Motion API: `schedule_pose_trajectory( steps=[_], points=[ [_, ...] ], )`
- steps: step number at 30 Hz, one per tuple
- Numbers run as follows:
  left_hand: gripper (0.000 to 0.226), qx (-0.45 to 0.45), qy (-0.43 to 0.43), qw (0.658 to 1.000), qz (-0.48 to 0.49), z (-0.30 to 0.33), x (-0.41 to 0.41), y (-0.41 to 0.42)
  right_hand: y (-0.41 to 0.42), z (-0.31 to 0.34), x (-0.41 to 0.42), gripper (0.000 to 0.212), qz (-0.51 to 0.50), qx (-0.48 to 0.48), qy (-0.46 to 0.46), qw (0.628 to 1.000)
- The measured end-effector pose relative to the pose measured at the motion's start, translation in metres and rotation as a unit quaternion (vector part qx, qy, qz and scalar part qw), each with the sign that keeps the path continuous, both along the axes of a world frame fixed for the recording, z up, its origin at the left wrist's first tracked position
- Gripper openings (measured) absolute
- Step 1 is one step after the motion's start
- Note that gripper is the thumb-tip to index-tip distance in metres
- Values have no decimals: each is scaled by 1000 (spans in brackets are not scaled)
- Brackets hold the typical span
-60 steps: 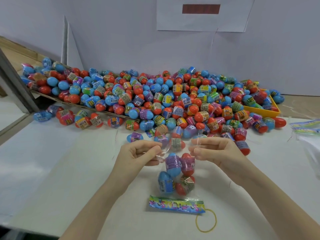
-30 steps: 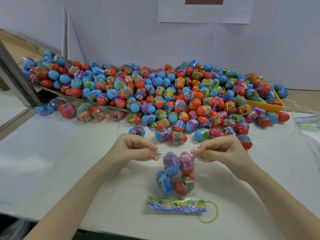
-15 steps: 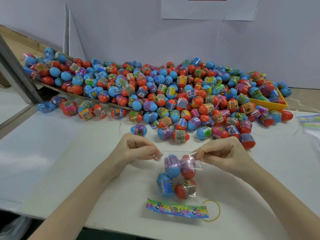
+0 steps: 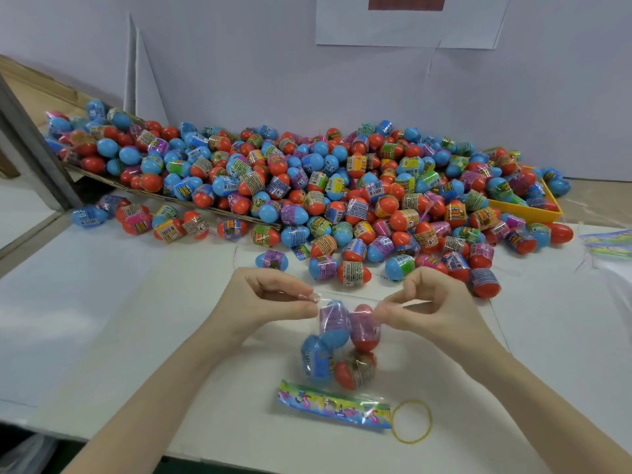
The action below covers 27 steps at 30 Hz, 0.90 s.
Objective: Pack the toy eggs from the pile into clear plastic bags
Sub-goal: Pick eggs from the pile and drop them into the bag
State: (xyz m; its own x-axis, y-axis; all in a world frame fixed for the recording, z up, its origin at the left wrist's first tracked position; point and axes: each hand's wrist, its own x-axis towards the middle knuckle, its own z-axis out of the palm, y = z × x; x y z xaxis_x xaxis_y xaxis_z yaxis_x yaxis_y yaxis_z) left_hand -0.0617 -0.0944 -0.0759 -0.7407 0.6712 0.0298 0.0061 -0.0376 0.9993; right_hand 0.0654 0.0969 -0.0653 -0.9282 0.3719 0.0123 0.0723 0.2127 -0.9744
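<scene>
Behind the bag point(image 4: 342, 340), the counter point(image 4: 102, 319) carries the pile point(image 4: 307, 186) of red and blue eggs, spread against the wall with a yellow tray point(image 4: 526, 210) at its right end. Left hand point(image 4: 260, 302) and right hand point(image 4: 434, 309) each keep a narrow pinch grip on the bag's top edge, one at either corner. Four eggs sit inside the bag. Just below the bag lie a printed card point(image 4: 333, 407) and, touching the card's right end, a yellow band point(image 4: 412, 420).
</scene>
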Motion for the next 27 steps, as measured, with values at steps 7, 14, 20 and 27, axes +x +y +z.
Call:
schedule_pose_trajectory(
  steps=[7, 14, 20, 27],
  points=[
    [22, 20, 9, 999, 44, 0, 15, 4, -21, -2, -5, 73, 16, -11, -85, 996],
    [49, -106, 1, 994, -26, 5, 29, 15, -22, 0, -7, 72, 1, -21, -73, 997],
    [18, -92, -33, 988, -119, 1, 26, 12, -8, -1, -2, 67, 66, -131, -99, 984],
    [20, -74, -76, 983, -147, -3, 21, 7, 3, -7, 2, 81, 134, -292, -83, 943]
  ],
)
